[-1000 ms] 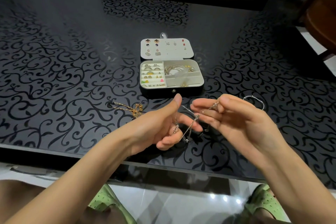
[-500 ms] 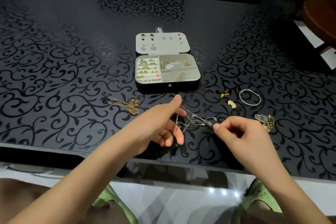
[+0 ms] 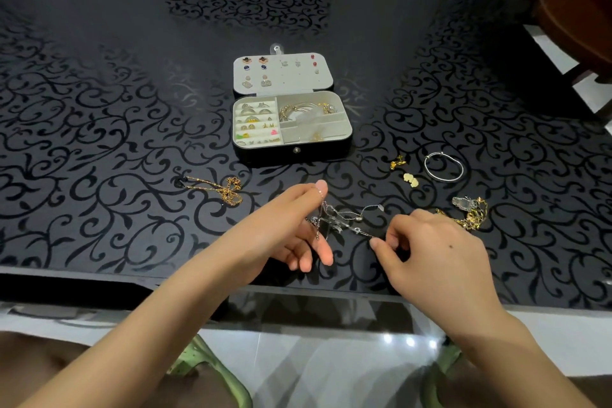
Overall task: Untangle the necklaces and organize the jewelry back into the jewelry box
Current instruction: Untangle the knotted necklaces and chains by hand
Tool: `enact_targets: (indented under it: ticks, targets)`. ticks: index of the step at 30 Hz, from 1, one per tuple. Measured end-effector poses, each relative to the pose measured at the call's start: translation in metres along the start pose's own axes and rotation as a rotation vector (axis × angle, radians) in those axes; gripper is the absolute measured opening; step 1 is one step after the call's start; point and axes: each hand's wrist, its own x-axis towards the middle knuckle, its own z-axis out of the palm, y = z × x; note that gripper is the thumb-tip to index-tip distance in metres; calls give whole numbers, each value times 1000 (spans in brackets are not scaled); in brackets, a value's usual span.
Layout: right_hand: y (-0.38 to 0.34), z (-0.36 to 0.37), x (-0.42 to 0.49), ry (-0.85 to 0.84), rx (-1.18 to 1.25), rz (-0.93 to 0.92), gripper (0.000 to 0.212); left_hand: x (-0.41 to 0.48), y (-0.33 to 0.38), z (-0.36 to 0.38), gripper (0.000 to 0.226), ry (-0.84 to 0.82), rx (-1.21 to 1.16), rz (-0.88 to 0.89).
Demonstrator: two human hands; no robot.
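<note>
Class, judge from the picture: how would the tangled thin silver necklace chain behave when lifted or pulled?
Tangled thin silver necklace chain: probably floppy, since it hangs limp between left hand and right hand. Likely very light, as fingertip pinches suffice to hold it. Its bunched loops suggest it snags easily.

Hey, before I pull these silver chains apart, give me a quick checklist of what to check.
1. Left hand pinches the silver chains: ok.
2. Right hand pinches their other end: ok.
3. Loosened enough to pull: not ok, bunched between the hands.
4. Jewelry box open and ready: ok.
5. Gold chain clear of the pull: ok, lies apart to the left.
6. Gold tangle clear: cannot tell, it lies right beside the right hand's knuckles.
</note>
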Motion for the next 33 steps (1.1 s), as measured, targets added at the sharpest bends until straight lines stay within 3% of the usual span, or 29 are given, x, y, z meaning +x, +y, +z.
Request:
enact_targets:
  ticks: [4, 7, 10, 13, 17, 21, 27, 30, 33]
  targets:
    - [-3, -6, 2, 27, -62, -43, 32, 1, -2, -1, 41, -22, 3, 10]
    - [-17, -10, 8, 105, 137, -72, 13, 2, -2, -1, 48, -36, 18, 13]
    - [-32, -3, 12, 17, 331, -146, 14, 4, -2, -3, 48, -56, 28, 13]
    - [-40, 5, 17, -104, 378, -167, 16, 3, -2, -5, 40, -74, 43, 15]
    - [-47, 14, 28, -133, 305, -182, 20, 3, -1, -6, 35, -83, 56, 22]
    - [-53, 19, 37, 27, 182, -212, 21, 4, -1, -6, 30, -93, 49, 26]
    - [-55, 22, 38, 0, 145, -284, 10, 5, -1, -8, 42, -117, 27, 41]
    - [-60, 22, 39, -23, 83, -287, 28, 4, -3, -9, 34, -116, 19, 47]
    - [-63, 18, 39, -100, 62, -297, 11, 4, -4, -10, 31, -114, -6, 51]
